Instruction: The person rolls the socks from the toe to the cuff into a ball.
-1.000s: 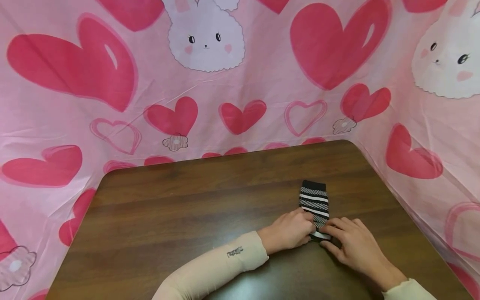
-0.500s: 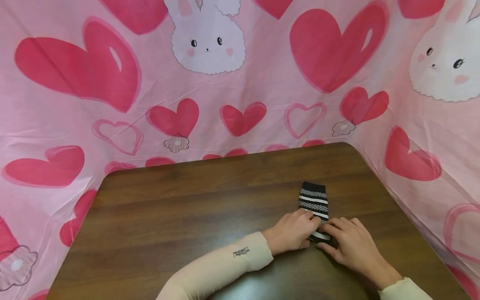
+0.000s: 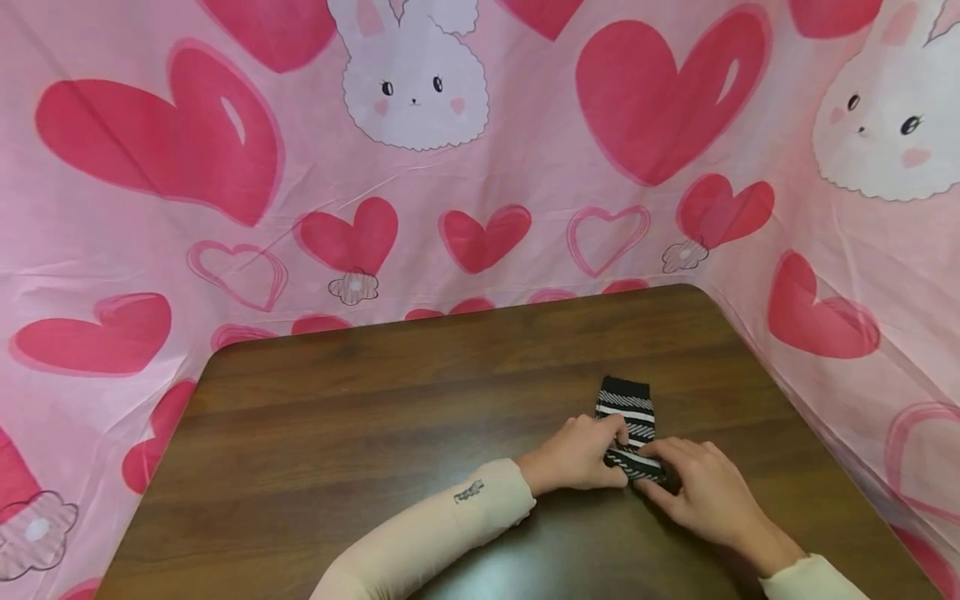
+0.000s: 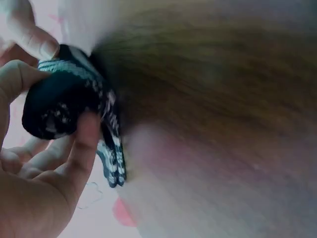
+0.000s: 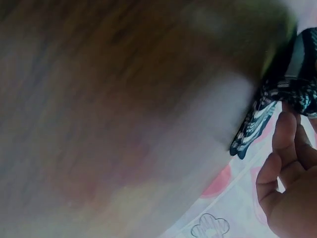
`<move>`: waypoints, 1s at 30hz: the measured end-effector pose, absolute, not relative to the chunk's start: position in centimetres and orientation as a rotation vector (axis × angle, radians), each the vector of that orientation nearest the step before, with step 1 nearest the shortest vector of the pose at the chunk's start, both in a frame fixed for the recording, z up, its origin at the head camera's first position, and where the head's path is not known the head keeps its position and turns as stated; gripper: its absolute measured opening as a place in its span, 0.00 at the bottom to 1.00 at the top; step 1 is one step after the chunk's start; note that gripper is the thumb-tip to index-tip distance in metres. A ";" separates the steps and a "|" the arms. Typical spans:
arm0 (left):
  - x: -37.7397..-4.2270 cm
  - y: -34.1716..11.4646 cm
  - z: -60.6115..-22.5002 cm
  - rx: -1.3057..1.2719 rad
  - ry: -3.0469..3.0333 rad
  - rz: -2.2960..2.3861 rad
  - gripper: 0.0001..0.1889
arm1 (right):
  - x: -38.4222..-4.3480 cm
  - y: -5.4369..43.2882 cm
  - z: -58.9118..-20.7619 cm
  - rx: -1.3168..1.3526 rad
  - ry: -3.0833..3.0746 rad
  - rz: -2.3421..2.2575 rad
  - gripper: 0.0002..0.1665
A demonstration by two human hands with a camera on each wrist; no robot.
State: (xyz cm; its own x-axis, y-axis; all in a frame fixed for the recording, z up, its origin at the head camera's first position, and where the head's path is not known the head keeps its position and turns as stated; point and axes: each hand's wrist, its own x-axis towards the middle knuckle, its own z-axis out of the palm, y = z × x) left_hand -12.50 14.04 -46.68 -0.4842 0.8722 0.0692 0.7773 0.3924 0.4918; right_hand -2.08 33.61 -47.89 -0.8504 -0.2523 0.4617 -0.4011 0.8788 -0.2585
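Note:
A black-and-white striped sock [image 3: 627, 408] lies on the table, its black cuff end pointing away from me. The end nearest me is rolled up into a thick bundle [image 4: 52, 111], and two flat layers trail from it in the left wrist view. My left hand [image 3: 576, 454] holds the left end of this roll, thumb on the near side and index finger over the top. At the roll's right end, my right hand [image 3: 705, 493] pinches it between thumb and fingers. Parts of the roll are hidden behind the fingers.
The brown wooden table [image 3: 375, 408] has rounded far corners. Behind it and to its sides hangs a pink cloth [image 3: 525, 167] printed with hearts and rabbit faces.
The sock's cuff has come slightly nearer, and its flat part looks shorter. My left thumb and index finger have spread apart around the roll. My right hand has barely moved.

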 end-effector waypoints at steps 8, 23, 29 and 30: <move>-13.2 13.7 -46.8 1.220 2.327 0.904 0.13 | -1.6 33.5 -47.9 0.328 -2.748 0.865 0.17; -13.3 13.1 -46.1 1.345 2.492 0.754 0.14 | -2.6 33.3 -47.4 0.095 -2.843 1.020 0.08; -13.3 13.0 -45.6 1.474 2.551 0.679 0.24 | -2.6 33.4 -47.5 0.090 -2.865 1.104 0.08; -13.4 13.0 -45.5 1.495 2.537 0.656 0.27 | -2.5 33.4 -47.5 0.103 -2.866 1.118 0.08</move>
State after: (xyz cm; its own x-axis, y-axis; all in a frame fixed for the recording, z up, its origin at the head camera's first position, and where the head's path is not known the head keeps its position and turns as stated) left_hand -13.41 13.00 -45.45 -0.5028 0.8574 0.1100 0.8033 0.4165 0.4256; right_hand -2.51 33.38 -47.50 -0.9958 -0.0389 0.0834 -0.0851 0.7343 -0.6735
